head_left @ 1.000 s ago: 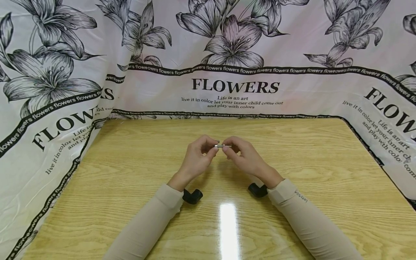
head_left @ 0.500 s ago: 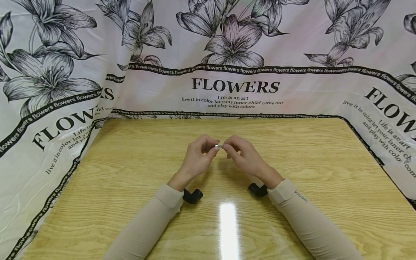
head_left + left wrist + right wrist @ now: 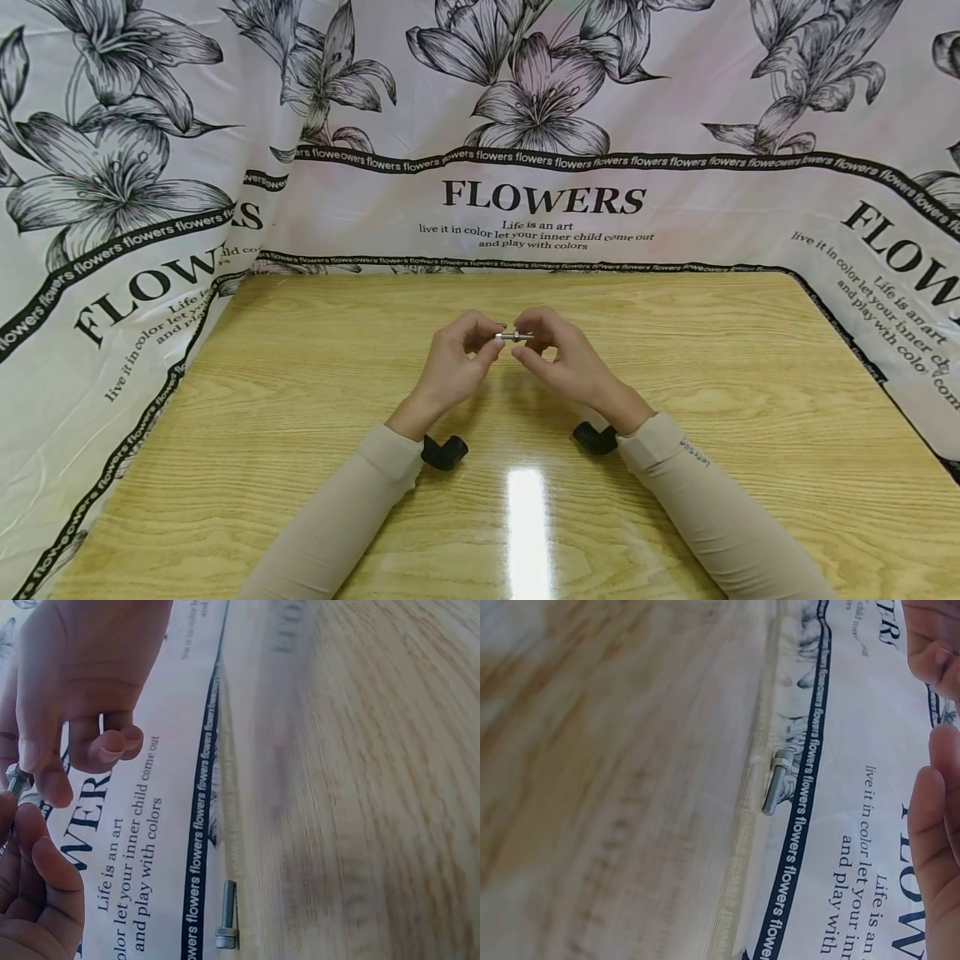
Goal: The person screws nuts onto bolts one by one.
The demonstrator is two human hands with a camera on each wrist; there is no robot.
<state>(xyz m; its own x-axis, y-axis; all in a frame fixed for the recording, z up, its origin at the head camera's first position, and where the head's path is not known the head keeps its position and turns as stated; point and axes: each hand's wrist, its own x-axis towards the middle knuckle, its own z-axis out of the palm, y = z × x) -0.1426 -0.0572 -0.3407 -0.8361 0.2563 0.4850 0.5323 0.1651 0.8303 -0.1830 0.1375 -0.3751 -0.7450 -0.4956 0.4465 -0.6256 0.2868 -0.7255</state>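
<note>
In the head view my left hand (image 3: 459, 358) pinches a small silver bolt (image 3: 507, 337) by its head end, shank pointing right. A nut (image 3: 516, 335) sits on the shank. My right hand (image 3: 566, 354) is round the bolt's free end, thumb and forefinger spread to either side; the thumb stands apart from the nut. In the left wrist view the right forefinger lies close by the held bolt (image 3: 16, 782); contact is hard to tell. A second bolt (image 3: 227, 915), with a thick collar by its head, lies on the table, also showing in the right wrist view.
The wood-grain table (image 3: 337, 517) has a bright reflection near its front. White floral cloth (image 3: 543, 212) hangs round the back and sides. A black bent piece (image 3: 445, 452) shows beside the left cuff, and a similar black piece (image 3: 595, 438) beside the right.
My right thumb and forefinger, which were together over the bolt's end, have spread apart, so the nut and free end show. The left hand has kept its hold and place.
</note>
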